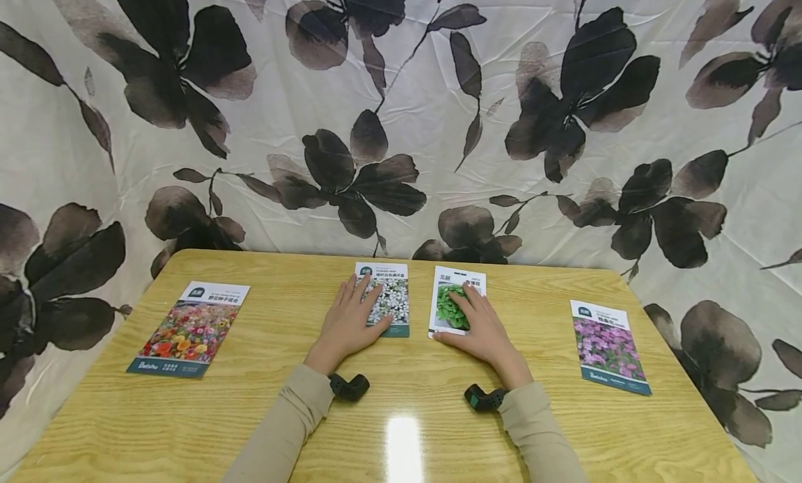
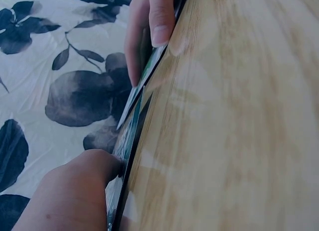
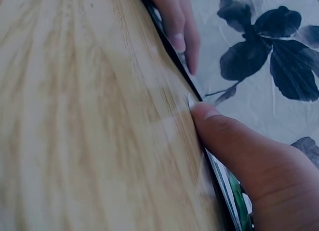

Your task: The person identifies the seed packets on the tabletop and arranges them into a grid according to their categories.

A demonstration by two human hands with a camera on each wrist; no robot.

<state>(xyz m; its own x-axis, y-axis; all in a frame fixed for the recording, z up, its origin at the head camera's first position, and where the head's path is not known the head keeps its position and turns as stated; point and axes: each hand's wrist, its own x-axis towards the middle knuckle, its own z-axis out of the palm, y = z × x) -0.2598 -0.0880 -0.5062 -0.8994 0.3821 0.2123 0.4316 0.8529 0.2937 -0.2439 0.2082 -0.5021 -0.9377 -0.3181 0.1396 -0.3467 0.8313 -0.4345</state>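
Note:
My left hand (image 1: 348, 321) lies with fingers extended over the left part of a seed packet with white flowers (image 1: 397, 301). Its thumb reaches across the packet's lower part. To the right, my right hand (image 1: 487, 330) rests spread on a seed packet with green leaves (image 1: 446, 310), covering its right side. In the right wrist view the right thumb (image 3: 239, 141) lies at that packet's near edge. Both packets lie flat near the table's far edge, a narrow gap between them. The left wrist view shows the white-flower packet (image 2: 130, 141) edge-on beside the left thumb (image 2: 75, 183).
A packet with mixed colourful flowers (image 1: 188, 330) lies at the table's left side, and one with purple flowers (image 1: 608, 347) at the right. The wooden table (image 1: 282, 281) ends against a floral cloth (image 1: 438, 100). Light glares on the table's front.

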